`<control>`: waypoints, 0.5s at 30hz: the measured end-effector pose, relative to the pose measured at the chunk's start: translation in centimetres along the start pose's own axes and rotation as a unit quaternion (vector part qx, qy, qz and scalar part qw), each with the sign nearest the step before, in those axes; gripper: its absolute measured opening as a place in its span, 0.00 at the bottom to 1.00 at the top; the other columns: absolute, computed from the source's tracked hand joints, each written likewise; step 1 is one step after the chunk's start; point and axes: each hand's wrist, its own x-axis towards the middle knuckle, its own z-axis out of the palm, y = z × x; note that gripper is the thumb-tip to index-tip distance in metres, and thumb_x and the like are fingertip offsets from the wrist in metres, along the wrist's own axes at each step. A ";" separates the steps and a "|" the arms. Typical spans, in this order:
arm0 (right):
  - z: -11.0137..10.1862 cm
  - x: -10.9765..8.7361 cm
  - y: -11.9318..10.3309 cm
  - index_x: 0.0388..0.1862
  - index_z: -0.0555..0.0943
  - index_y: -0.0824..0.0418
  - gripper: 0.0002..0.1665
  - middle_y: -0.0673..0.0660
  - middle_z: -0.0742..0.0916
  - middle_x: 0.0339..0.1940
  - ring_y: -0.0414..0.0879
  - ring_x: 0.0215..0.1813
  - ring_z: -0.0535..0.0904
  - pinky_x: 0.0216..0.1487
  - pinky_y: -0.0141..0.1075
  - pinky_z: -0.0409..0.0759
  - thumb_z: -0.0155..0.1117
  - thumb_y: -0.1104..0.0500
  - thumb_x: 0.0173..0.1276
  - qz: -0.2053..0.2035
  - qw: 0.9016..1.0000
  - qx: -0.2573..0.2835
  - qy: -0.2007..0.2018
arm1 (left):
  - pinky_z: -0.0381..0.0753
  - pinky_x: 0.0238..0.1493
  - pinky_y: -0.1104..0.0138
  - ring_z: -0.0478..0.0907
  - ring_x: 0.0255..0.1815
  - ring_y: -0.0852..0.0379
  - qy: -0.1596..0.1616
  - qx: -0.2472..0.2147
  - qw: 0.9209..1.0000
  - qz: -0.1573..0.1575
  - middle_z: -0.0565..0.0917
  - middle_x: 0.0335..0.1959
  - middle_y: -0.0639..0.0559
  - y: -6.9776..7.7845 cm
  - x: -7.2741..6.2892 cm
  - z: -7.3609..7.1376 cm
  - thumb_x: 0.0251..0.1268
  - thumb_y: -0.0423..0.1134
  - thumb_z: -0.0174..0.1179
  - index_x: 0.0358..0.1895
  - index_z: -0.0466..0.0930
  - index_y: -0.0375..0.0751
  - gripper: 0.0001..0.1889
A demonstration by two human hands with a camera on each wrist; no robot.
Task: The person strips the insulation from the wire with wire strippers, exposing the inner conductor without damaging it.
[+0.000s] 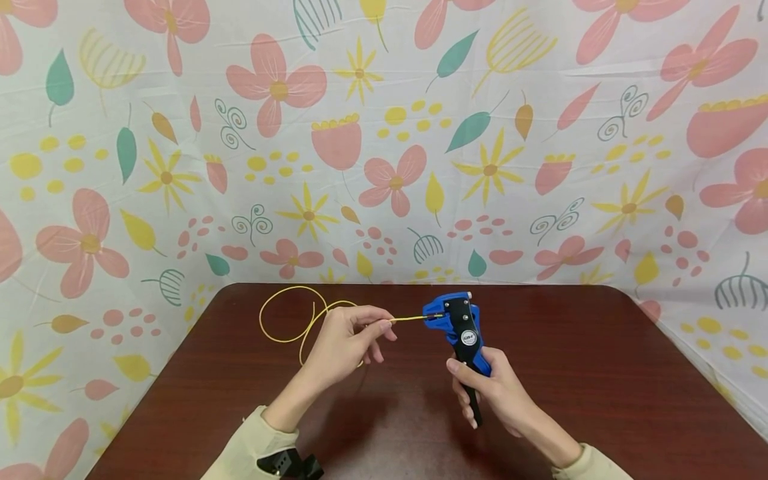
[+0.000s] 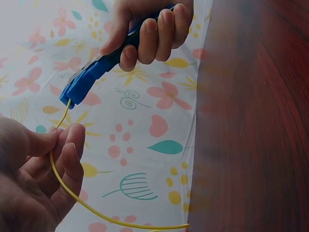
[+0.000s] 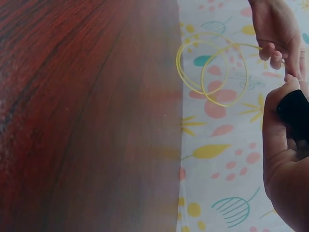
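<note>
My left hand (image 1: 342,339) pinches a thin yellow wire (image 1: 408,319) between thumb and fingertips. From the pinch, a short straight length runs right into the blue jaws of a wire stripper (image 1: 461,327). The tool is blue and black with a round white label, held up above the table with its head tilted left. My right hand (image 1: 501,393) grips its handles, with the fingers wrapped round them in the left wrist view. There the wire (image 2: 96,212) also hangs down in a curve below my left hand. In the right wrist view the stripper's head is hidden.
Loose loops of the wire (image 3: 203,88) trail behind and left of my left hand. Below lies a dark red-brown table (image 1: 600,373), its far edge meeting a flower-print cloth (image 1: 420,253). A black strap (image 1: 282,461) is round my left sleeve.
</note>
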 end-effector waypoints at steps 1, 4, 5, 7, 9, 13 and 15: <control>0.0 0.0 0.0 0.47 0.73 0.71 0.07 0.74 0.72 0.19 0.53 0.14 0.77 0.12 0.52 0.80 0.49 0.66 0.85 0.001 1.000 -0.001 0.001 | 0.84 0.19 0.50 0.85 0.19 0.45 0.000 -0.001 1.000 0.000 0.90 0.31 0.53 0.0 0.0 0.0 0.76 0.30 0.63 0.46 0.90 0.39 0.06; 0.0 0.0 0.0 0.47 0.73 0.71 0.08 0.74 0.72 0.19 0.53 0.14 0.77 0.11 0.50 0.80 0.49 0.66 0.85 0.004 1.000 -0.002 0.003 | 0.84 0.18 0.50 0.84 0.20 0.39 0.000 -0.004 1.000 0.001 0.91 0.32 0.51 -0.1 0.0 0.0 0.76 0.30 0.63 0.46 0.90 0.38 0.06; 0.0 0.0 0.0 0.47 0.73 0.71 0.08 0.74 0.72 0.19 0.53 0.13 0.77 0.11 0.50 0.79 0.49 0.66 0.85 0.005 1.000 -0.003 0.003 | 0.84 0.18 0.51 0.84 0.20 0.39 0.001 -0.005 1.000 0.002 0.91 0.32 0.50 -0.1 0.0 0.0 0.76 0.30 0.63 0.46 0.90 0.38 0.06; 0.0 0.0 0.0 0.47 0.73 0.71 0.08 0.74 0.72 0.19 0.54 0.13 0.76 0.11 0.50 0.79 0.49 0.66 0.85 0.005 1.000 -0.005 0.004 | 0.84 0.18 0.53 0.84 0.20 0.38 0.000 -0.004 1.000 0.002 0.91 0.32 0.49 -0.1 0.0 0.0 0.76 0.30 0.63 0.46 0.90 0.38 0.06; 0.0 0.0 0.0 0.47 0.73 0.70 0.08 0.74 0.72 0.19 0.54 0.13 0.76 0.10 0.50 0.79 0.49 0.66 0.85 0.004 1.000 -0.006 0.004 | 0.84 0.18 0.54 0.84 0.20 0.39 0.000 -0.005 1.000 0.003 0.91 0.32 0.48 -0.1 0.0 0.0 0.76 0.29 0.63 0.46 0.90 0.38 0.06; 0.0 0.0 0.0 0.48 0.74 0.70 0.08 0.73 0.71 0.19 0.56 0.13 0.74 0.10 0.49 0.78 0.49 0.66 0.85 0.000 1.000 -0.009 0.005 | 0.83 0.18 0.58 0.84 0.19 0.41 -0.001 -0.004 1.000 0.002 0.90 0.32 0.49 -0.1 0.0 0.0 0.76 0.30 0.63 0.46 0.90 0.39 0.06; 0.0 0.0 0.0 0.48 0.74 0.70 0.08 0.73 0.71 0.19 0.58 0.12 0.73 0.09 0.49 0.78 0.49 0.66 0.85 -0.004 1.000 -0.009 0.006 | 0.82 0.17 0.61 0.84 0.19 0.41 -0.001 -0.005 1.000 0.003 0.90 0.32 0.47 -0.1 0.1 0.1 0.76 0.30 0.63 0.46 0.90 0.39 0.06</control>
